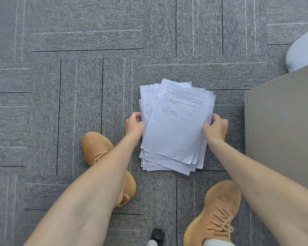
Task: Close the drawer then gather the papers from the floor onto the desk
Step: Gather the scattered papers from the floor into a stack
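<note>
A loose, fanned stack of white printed papers [174,126] sits over the grey carpet in the middle of the head view. My left hand [133,125] grips the stack's left edge, fingers curled around it. My right hand [216,127] grips the right edge the same way. The sheets are uneven, with corners sticking out at the bottom and top left. I cannot tell whether the stack rests on the floor or is lifted slightly. No drawer front is visible.
A grey cabinet or desk side [283,125] stands close on the right. My two orange shoes [98,150] [219,212] flank the papers. A pale rounded object [304,50] sits at upper right. A dark chair caster [157,236] is at the bottom.
</note>
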The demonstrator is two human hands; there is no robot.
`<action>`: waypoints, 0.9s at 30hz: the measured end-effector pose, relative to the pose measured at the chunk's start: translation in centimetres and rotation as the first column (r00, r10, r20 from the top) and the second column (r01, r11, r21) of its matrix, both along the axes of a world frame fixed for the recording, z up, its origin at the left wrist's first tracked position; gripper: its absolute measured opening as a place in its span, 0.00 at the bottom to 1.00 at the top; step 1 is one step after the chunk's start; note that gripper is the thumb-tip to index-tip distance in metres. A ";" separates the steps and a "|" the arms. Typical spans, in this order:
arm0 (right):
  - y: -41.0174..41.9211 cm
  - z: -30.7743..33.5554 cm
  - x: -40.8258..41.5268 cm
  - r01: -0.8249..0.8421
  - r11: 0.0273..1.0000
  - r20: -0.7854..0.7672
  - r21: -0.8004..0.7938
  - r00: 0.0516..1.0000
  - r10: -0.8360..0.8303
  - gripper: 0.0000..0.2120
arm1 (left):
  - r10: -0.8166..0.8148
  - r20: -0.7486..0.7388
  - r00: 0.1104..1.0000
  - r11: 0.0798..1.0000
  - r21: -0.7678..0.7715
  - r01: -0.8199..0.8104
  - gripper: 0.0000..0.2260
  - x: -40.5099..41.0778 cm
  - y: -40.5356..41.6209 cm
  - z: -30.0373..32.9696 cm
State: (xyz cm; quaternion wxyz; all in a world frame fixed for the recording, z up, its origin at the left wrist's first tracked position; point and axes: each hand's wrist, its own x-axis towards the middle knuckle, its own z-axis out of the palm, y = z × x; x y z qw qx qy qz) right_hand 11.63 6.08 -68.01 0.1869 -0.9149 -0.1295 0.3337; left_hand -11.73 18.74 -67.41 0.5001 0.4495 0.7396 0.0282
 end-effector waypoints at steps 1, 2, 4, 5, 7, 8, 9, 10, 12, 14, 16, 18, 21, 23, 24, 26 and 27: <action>-0.3 0.0 0.0 0.023 0.999 0.021 -0.040 1.000 -0.022 0.23 | 0.019 -0.019 1.000 1.000 0.017 -0.018 0.17 0.1 0.0 0.0; -0.5 0.1 -0.2 0.043 0.995 0.025 -0.085 0.999 -0.041 0.24 | 0.037 -0.035 0.999 0.999 0.023 -0.036 0.19 0.2 -0.1 0.2; -0.5 0.0 -0.6 0.028 0.990 0.021 -0.142 0.999 -0.025 0.22 | 0.077 -0.023 0.997 0.997 0.004 -0.077 0.21 0.7 -0.2 0.5; -0.4 -0.1 -0.9 0.005 0.989 0.023 -0.148 1.000 -0.002 0.17 | 0.094 -0.015 0.996 0.995 -0.014 -0.094 0.21 1.0 -0.3 0.7; -0.2 -0.2 -1.4 -0.008 0.988 0.031 -0.155 0.999 0.013 0.05 | 0.093 -0.025 0.995 0.995 -0.027 -0.094 0.20 1.5 -0.4 1.0; -0.1 -0.2 -1.6 -0.006 0.988 0.030 -0.152 1.000 0.010 0.03 | 0.089 -0.035 0.995 0.996 -0.024 -0.090 0.19 1.6 -0.4 1.2; 0.0 -0.2 -1.7 0.002 0.990 0.028 -0.140 1.000 0.002 0.03 | 0.095 -0.032 0.995 0.995 -0.025 -0.096 0.20 1.7 -0.5 1.3; -0.1 -0.1 -1.7 0.012 0.991 0.025 -0.132 1.000 -0.009 0.03 | 0.106 -0.012 0.994 0.994 -0.034 -0.107 0.20 1.7 -0.5 1.2; -0.1 -0.2 -1.6 0.023 0.993 0.007 -0.114 1.000 -0.023 0.03 | 0.160 0.051 0.986 0.985 -0.074 -0.156 0.20 1.7 -0.3 1.4; 0.0 -0.2 -1.7 -0.004 0.997 -0.024 -0.075 1.000 0.002 0.04 | 0.203 0.117 0.972 0.974 -0.130 -0.188 0.15 1.7 -0.3 1.1; 0.0 -0.2 -2.1 -0.050 0.998 -0.052 -0.037 0.998 0.048 0.04 | 0.198 0.151 0.969 0.972 -0.160 -0.174 0.09 1.9 -0.4 0.9; -0.1 -0.3 -2.5 -0.126 0.992 -0.056 -0.024 0.991 0.125 0.05 | 0.126 0.139 0.982 0.983 -0.153 -0.104 0.11 2.4 -0.7 1.0; -0.1 -0.1 -3.0 -0.197 0.980 -0.026 -0.010 0.980 0.197 0.07 | -0.043 0.054 0.998 0.990 -0.132 0.050 0.18 2.9 -1.0 1.5; 0.0 0.2 -3.2 -0.191 0.981 0.013 -0.039 0.981 0.192 0.09 | -0.123 0.045 0.991 0.978 -0.166 0.129 0.22 3.1 -1.1 1.9; 0.1 0.3 -3.3 -0.180 0.982 0.021 -0.051 0.983 0.181 0.10 | -0.149 0.056 0.987 0.970 -0.187 0.157 0.25 3.1 -1.0 2.0; 0.2 0.5 -3.4 -0.152 0.987 0.023 -0.046 0.988 0.153 0.12 | -0.196 0.113 0.974 0.954 -0.206 0.217 0.31 2.9 -0.8 2.0; 0.2 0.6 -3.3 -0.135 0.990 0.026 -0.037 0.990 0.136 0.14 | -0.204 0.159 0.966 0.949 -0.209 0.235 0.33 2.7 -0.7 2.2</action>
